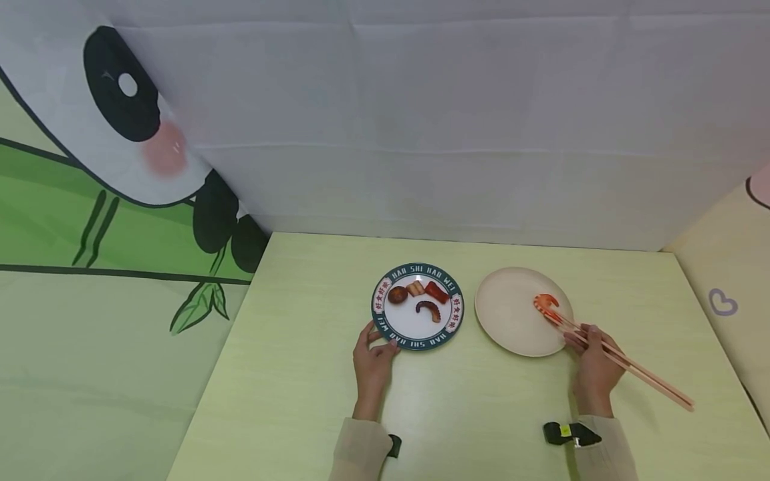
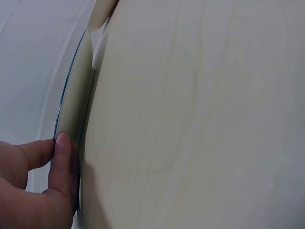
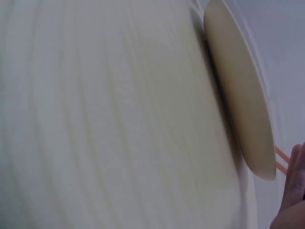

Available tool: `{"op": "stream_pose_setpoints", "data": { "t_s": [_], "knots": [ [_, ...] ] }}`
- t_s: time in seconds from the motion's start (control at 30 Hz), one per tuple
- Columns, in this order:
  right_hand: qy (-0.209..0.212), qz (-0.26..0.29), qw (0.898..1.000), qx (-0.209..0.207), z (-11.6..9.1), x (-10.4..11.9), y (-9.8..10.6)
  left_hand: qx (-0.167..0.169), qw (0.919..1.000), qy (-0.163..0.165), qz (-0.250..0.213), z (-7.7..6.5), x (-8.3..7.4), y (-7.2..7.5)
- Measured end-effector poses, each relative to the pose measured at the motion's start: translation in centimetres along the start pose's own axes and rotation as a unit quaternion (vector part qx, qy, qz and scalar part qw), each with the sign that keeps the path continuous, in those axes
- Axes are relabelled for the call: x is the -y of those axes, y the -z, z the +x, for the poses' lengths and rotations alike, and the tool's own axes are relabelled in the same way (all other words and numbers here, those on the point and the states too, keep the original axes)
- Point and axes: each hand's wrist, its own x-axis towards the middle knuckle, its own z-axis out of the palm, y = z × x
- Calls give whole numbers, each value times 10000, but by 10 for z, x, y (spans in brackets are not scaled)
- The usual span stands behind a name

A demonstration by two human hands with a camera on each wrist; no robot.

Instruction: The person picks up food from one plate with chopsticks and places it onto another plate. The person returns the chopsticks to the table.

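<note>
My left hand (image 1: 373, 366) grips the near-left rim of a round plate (image 1: 412, 326) with a dark green lettered border, fingers and thumb spread along the edge. On that plate lie a brown mushroom-like piece (image 1: 398, 294), a pale ridged piece (image 1: 415, 288), a red-brown chunk (image 1: 436, 292) and a dark curled piece (image 1: 429, 310). In my right hand (image 1: 597, 369) is a pair of wooden chopsticks (image 1: 652, 381). Their tips meet an orange shrimp (image 1: 546, 302) over the right part of a plain beige plate (image 1: 511, 314). In the right wrist view, that plate (image 3: 240, 95) hides the shrimp.
Both plates stand side by side on a pale yellow-green table (image 1: 289, 374), a narrow gap between them. A grey-white cloth wall (image 1: 421, 133) rises behind the table's far edge. Cartoon-printed panels flank it, the left one (image 1: 90, 347) green-striped.
</note>
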Motion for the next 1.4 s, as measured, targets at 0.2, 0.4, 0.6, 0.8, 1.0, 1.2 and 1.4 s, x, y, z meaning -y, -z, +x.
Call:
{"op": "stream_pose_setpoints", "data": {
  "t_s": [0.2,0.4,0.6,0.8,1.0,1.2,1.4],
  "knots": [
    [36,293,9996,16,-3,5,-1,-25,9999,116,78,1,0,-1],
    [149,355,9992,79,-4,8,-3,-35,9999,94,79,2,1,-2],
    [173,487,9986,121,-7,10,-6,-23,10000,75,32,2,0,-3],
    [212,557,9981,179,-10,12,-9,-31,10000,84,21,2,-1,-3],
    [280,511,9980,235,-15,15,-14,-49,9999,130,55,1,-2,-3],
    [205,669,9972,277,-19,14,-18,-60,9999,74,77,1,-2,-2],
    [257,599,9970,410,-24,12,-22,-27,10000,28,6,0,-1,-1]
  ]
}}
